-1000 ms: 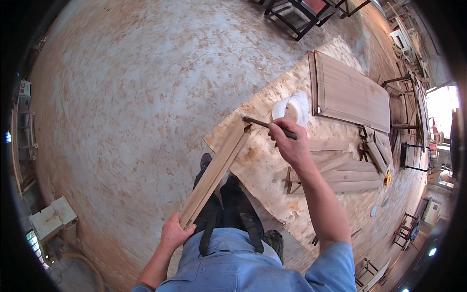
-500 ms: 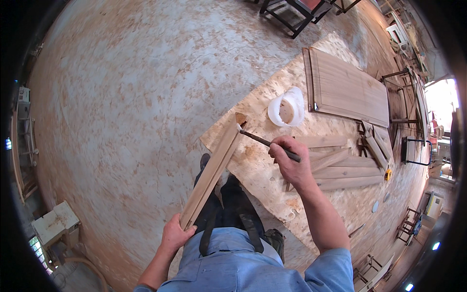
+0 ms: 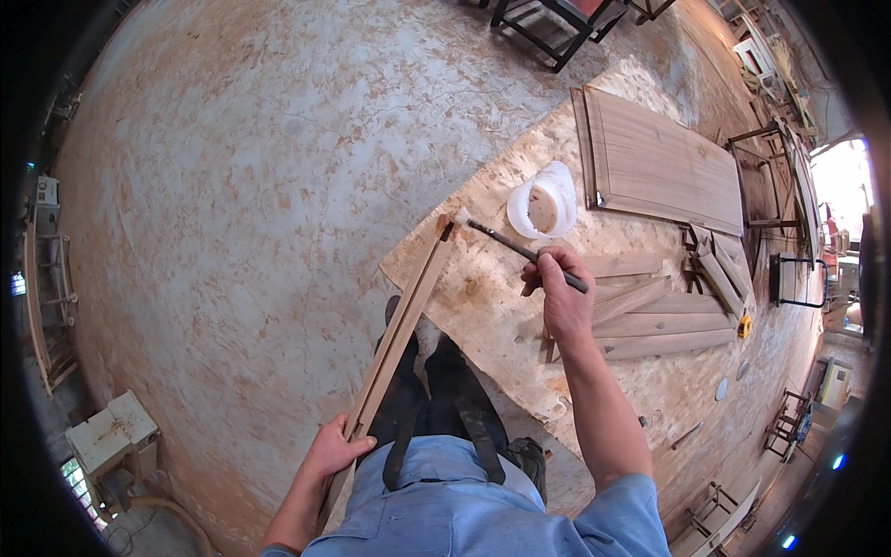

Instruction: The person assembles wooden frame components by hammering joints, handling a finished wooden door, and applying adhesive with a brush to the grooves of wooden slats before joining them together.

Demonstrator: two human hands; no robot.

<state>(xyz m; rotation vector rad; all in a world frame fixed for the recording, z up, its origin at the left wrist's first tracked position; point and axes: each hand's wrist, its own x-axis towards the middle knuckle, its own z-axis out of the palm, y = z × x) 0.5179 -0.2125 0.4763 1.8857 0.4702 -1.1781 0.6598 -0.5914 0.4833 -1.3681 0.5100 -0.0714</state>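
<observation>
My left hand (image 3: 340, 449) is closed around the near end of a long, grooved wooden strip (image 3: 401, 339), which slants up and away over my legs. The strip's far end has a dark cut and rests near the edge of the worn board. In my right hand (image 3: 563, 288) is a thin brush (image 3: 510, 245) with a dark handle and pale bristles. Those bristles sit just beside the strip's far end; whether they touch it I cannot tell. Right of the brush tip stands a white plastic tub (image 3: 516, 212) with a little stuff at its bottom.
Several wooden strips (image 3: 664, 327) lie on the stained board (image 3: 501, 325) to the right, near a yellow tape measure (image 3: 743, 327). Behind them lies a wooden panel (image 3: 664, 162). A dark stool frame (image 3: 548, 32) stands at the far edge, and a pale machine (image 3: 113, 432) at left.
The strip has turned in my left hand and slid back toward me, its groove now showing. My right hand has drawn the brush slightly up and right, off the strip's end.
</observation>
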